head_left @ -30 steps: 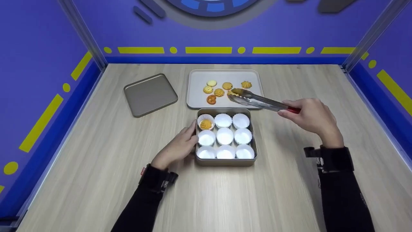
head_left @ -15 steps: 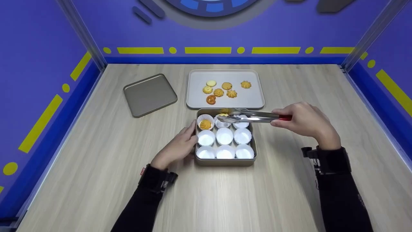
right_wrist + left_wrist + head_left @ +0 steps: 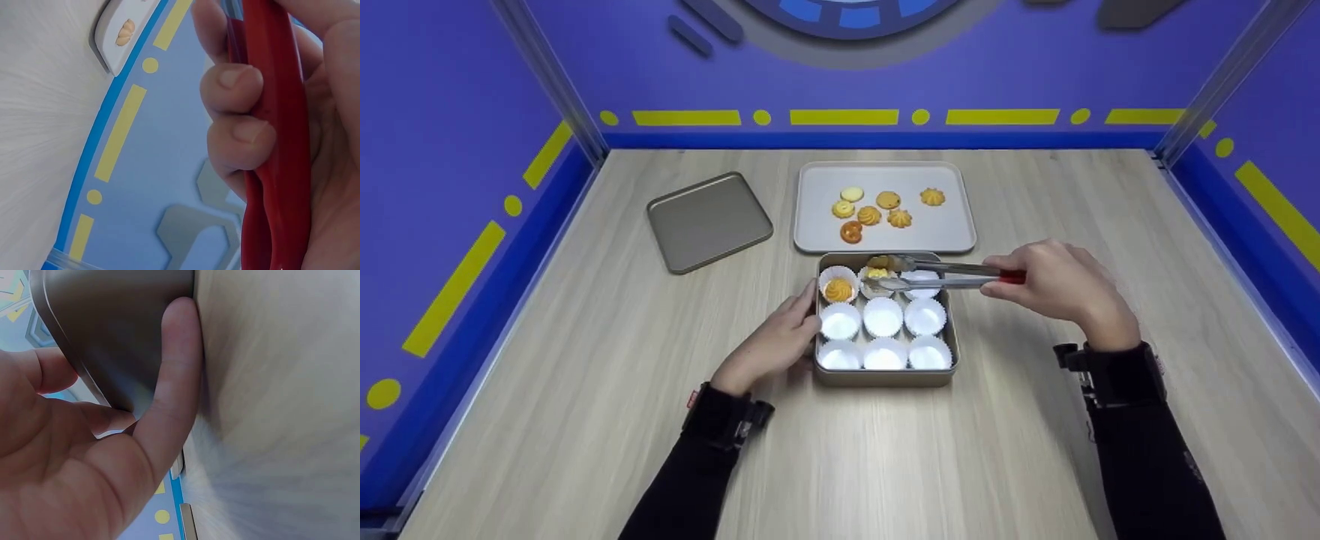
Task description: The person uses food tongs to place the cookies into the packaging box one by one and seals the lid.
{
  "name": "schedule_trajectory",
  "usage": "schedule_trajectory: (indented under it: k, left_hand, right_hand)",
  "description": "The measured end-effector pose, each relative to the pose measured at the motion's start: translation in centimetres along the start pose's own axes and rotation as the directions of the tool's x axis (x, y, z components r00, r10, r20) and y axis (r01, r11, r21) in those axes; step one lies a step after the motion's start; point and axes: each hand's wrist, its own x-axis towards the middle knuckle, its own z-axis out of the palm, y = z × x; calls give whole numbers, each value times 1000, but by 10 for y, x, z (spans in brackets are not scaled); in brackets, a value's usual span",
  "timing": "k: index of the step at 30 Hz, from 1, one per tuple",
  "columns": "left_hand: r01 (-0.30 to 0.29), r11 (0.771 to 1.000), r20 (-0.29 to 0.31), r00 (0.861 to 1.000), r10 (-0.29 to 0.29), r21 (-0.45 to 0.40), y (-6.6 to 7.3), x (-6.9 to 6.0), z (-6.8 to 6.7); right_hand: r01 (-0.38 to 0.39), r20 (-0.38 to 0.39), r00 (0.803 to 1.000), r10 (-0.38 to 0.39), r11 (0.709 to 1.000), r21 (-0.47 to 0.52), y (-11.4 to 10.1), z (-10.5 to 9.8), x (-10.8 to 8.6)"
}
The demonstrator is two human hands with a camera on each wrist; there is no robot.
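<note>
My right hand (image 3: 1046, 281) grips the red handles of metal tongs (image 3: 945, 283), fingers curled round them in the right wrist view. The tong tips reach into the back-middle paper cup of a brown metal tin (image 3: 885, 379), one on each side of a yellow cookie (image 3: 877, 274). Whether they still touch it is hard to tell. A swirled cookie (image 3: 838, 290) sits in the back-left cup. My left hand (image 3: 772, 337) rests against the tin's left side; in the left wrist view an extended finger (image 3: 180, 354) lies along the wall near the table.
Behind the tin stands a pale tray (image 3: 956, 236) with several cookies, among them a pretzel shape (image 3: 851, 232) and a star shape (image 3: 899, 218). A brown lid (image 3: 709, 221) lies at the back left. Blue-purple panels (image 3: 840, 90) border the table.
The tongs have swung from over the tray forward and left into the tin's back-middle cup, bringing the yellow cookie. The cookie now shows lower in the cup. My left hand keeps its place.
</note>
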Motion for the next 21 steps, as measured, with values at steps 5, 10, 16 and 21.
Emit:
schedule_trajectory:
  k: [5, 10, 16, 21]
  left_hand:
    - [-3, 1000, 2, 1000, 3, 0, 0, 0, 0]
    - [1, 1000, 2, 1000, -1, -2, 0, 0, 0]
    - [-8, 1000, -6, 1000, 8, -18, -1, 1, 1]
    - [6, 1000, -7, 1000, -6, -19, 0, 1, 1]
  right_hand:
    - [24, -2, 1000, -24, 1000, -8, -1, 1, 1]
    - [26, 16, 1000, -26, 1000, 7, 0, 0, 1]
    - [-33, -1, 999, 34, 993, 110, 9, -10, -5]
    - [-139, -136, 978, 161, 978, 155, 20, -13, -8]
